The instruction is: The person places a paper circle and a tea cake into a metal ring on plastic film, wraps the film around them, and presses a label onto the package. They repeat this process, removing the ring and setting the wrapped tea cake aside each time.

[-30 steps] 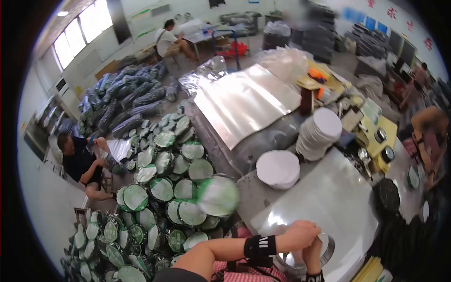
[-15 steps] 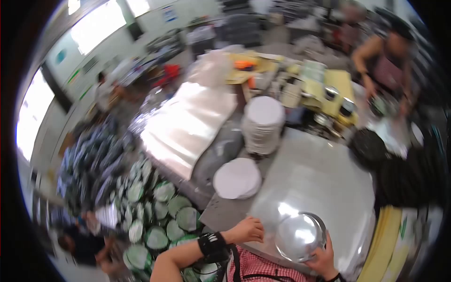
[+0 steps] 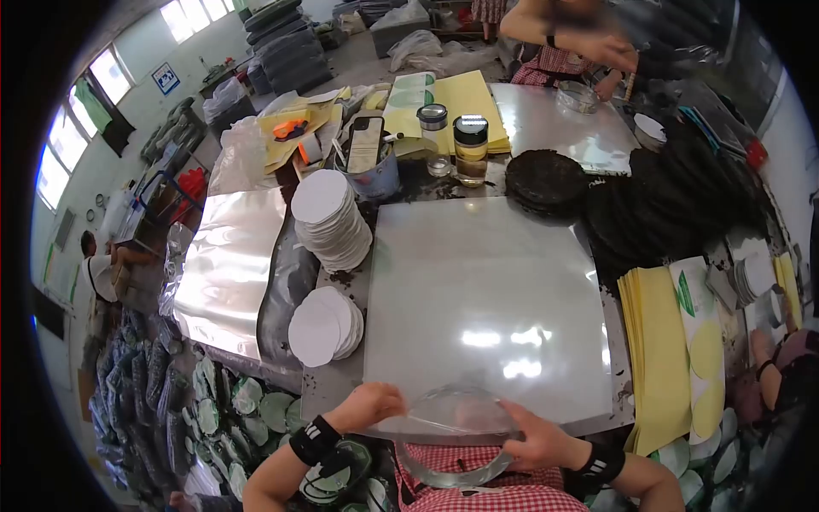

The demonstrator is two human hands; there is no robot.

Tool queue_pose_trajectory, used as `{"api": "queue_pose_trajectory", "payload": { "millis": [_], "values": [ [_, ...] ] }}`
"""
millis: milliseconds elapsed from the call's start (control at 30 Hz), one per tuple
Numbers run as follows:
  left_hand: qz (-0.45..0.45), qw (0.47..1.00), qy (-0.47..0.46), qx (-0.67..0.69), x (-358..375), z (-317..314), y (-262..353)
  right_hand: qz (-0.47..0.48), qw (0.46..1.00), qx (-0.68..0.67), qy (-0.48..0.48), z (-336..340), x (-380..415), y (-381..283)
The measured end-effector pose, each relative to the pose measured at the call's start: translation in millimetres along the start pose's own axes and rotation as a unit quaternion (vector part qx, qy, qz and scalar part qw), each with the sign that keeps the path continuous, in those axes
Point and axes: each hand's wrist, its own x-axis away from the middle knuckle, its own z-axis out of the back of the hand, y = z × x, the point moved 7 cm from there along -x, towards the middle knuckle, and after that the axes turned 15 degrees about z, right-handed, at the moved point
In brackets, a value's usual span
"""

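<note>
A round, clear, shallow dish or ring is in front of the red checked apron at the near edge of the table. My right hand grips its right side, thumb and fingers around the rim. At its upper left, my left hand has curled fingers close to the rim; what they hold, if anything, is too small to make out. A smooth grey sheet lies just beyond both hands. White round discs sit left of the sheet, with a taller stack of them behind.
Dark round pads are piled at the back right. Yellow sheets hang over the right edge. Jars and a blue tub stand at the back. A co-worker's arms are across the table; other people are at both sides.
The view has turned and levelled toward the table. The round object has moved from over the sheet to the apron, tilting up and now looking clear. My left hand has come to its rim.
</note>
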Motion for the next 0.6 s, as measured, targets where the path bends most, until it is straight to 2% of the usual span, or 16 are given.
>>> {"api": "queue_pose_trajectory", "payload": {
  "millis": [33, 67, 133, 167, 200, 267, 367, 433, 467, 500, 533, 600],
  "values": [
    [0.026, 1.000, -0.003, 0.013, -3.8, 8.2, 2.4, 0.005, 1.000, -0.020, -0.018, -14.7, -13.6, 2.5],
    [0.019, 0.997, 0.071, 0.009, -5.9, 31.1, 10.4, 0.012, 0.999, -0.039, -0.034, -27.8, -22.6, 7.6],
    [-0.004, 0.976, 0.219, -0.003, -7.3, 85.6, 44.4, -0.007, 0.998, -0.053, 0.016, -38.9, -30.2, 37.6],
    [-0.058, 0.974, 0.210, -0.066, 3.1, 80.3, 64.3, -0.019, 0.997, -0.059, 0.042, -41.8, -32.2, 51.7],
    [-0.100, 0.975, 0.169, -0.101, 13.9, 59.2, 69.3, -0.090, 0.992, -0.028, 0.080, -32.6, -26.2, 75.4],
    [-0.108, 0.981, 0.079, -0.140, 25.1, 17.0, 60.3, -0.227, 0.961, 0.035, 0.153, 1.5, -6.7, 121.0],
    [-0.010, 0.991, 0.090, -0.095, 22.2, -17.5, -1.4, -0.287, 0.936, 0.101, 0.177, 23.3, -10.9, 134.2],
    [0.013, 0.967, 0.202, -0.154, 18.4, 16.4, -3.0, -0.248, 0.940, 0.152, 0.181, 7.8, 7.6, 130.0],
    [0.027, 0.950, 0.258, -0.174, 20.6, 32.7, 0.3, -0.232, 0.946, 0.179, 0.139, -6.4, 22.4, 119.4],
    [0.118, 0.903, 0.338, -0.238, 20.8, 56.2, -4.0, -0.214, 0.950, 0.206, 0.100, -20.9, 37.5, 108.2],
    [0.211, 0.837, 0.410, -0.294, 23.9, 77.3, -13.2, -0.198, 0.952, 0.231, 0.021, -32.8, 50.7, 88.9],
    [0.287, 0.804, 0.395, -0.339, 27.8, 87.2, -57.0, -0.155, 0.978, 0.136, 0.028, -35.5, 72.5, 39.7]
  ]
}}
